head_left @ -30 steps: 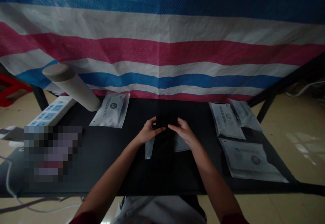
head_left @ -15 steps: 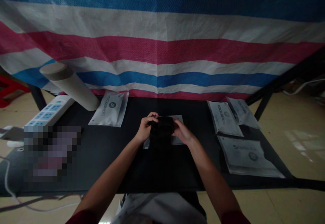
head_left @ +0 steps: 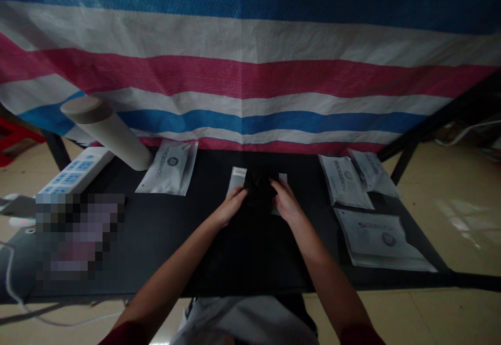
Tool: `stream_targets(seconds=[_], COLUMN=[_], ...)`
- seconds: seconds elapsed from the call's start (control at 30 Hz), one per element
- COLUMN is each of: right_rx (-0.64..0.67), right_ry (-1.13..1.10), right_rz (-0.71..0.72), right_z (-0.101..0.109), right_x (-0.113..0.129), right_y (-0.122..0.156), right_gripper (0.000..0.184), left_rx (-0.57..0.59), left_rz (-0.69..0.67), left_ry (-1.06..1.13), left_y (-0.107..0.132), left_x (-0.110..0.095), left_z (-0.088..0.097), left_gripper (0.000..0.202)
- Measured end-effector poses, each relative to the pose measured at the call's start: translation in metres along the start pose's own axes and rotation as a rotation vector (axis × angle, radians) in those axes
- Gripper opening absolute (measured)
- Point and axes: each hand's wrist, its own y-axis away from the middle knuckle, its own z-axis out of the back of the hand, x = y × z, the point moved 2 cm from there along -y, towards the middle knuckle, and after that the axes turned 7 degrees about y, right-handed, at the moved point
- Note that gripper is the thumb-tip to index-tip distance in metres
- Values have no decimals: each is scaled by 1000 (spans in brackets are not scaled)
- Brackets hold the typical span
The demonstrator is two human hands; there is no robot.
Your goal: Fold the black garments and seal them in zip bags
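Moved: left hand (head_left: 230, 206) and right hand (head_left: 287, 202) sit lower and flatter than before
Grip: both narrow, pinching black cloth (head_left: 258, 188) from either side
Cloth: lying on white pouch (head_left: 237, 178), on the worktop (head_left: 176, 240)

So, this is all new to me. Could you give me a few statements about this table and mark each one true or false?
1. The left hand and right hand both touch the black fabric. True.
2. Three white packets lie together to the right of the hands. True.
3. The cardboard tube stands straight upright. False: it is tilted, with its top end leaning left.
4. The power strip sits at the right end of the table. False: it is at the left end.
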Motion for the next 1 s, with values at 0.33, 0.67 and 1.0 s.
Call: stream_targets(seconds=[0.33,0.67,1.0], right_rx=[78,121,254], right_ry=[340,277,-134], right_rz=[468,445,-75], right_z=[-1,-8,-27], right_x=[11,9,-12], right_y=[1,6,13], right_gripper=[29,27,47], left_rx=[5,-107,-166], left_rz=[254,70,-515], left_ry=[209,139,-352], left_y=[1,2,2], left_x=[-18,-22,-23], left_z=[4,7,5], left_gripper=[56,49,45])
